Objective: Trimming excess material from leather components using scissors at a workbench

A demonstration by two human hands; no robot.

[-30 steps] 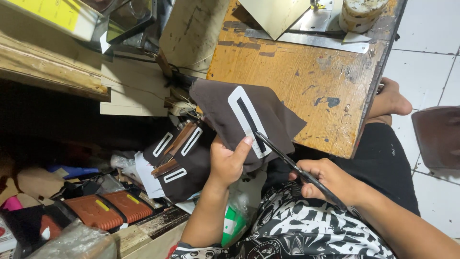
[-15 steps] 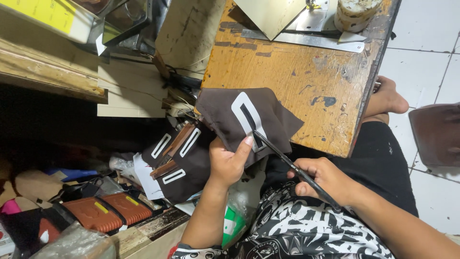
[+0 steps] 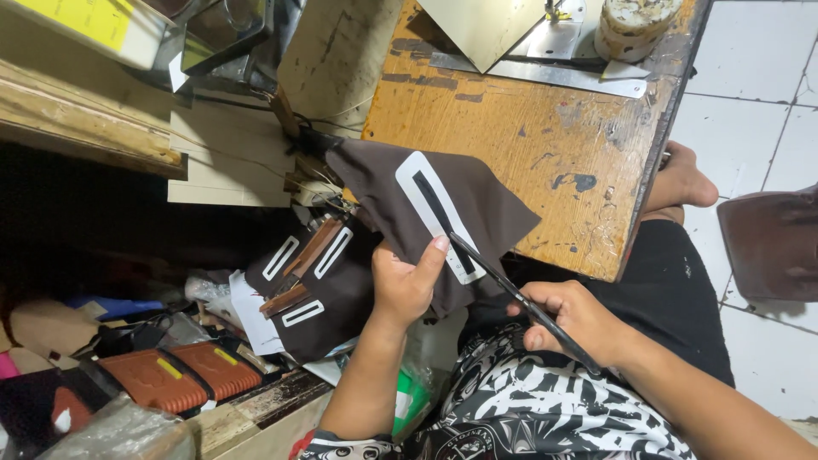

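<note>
My left hand (image 3: 407, 285) grips a dark brown fabric piece (image 3: 383, 183) with a white rectangular patch that has a dark slot down its middle. My thumb rests beside the patch's lower end. My right hand (image 3: 578, 319) holds black scissors (image 3: 511, 294), their tips touching the lower part of the white patch. The fabric hangs partly over the edge of a worn wooden table (image 3: 528, 128).
A stack of brown fabric pieces (image 3: 311, 285) with white slot patches lies to the left. Orange cases (image 3: 179, 375) sit lower left. A sewing machine base (image 3: 545, 43) and a thread cone (image 3: 635, 25) stand on the table. A bare foot (image 3: 686, 179) rests on white tiles.
The view has shifted slightly. The scissors' tips have stayed at the lower end of the white patch while my left hand keeps hold of the fabric.
</note>
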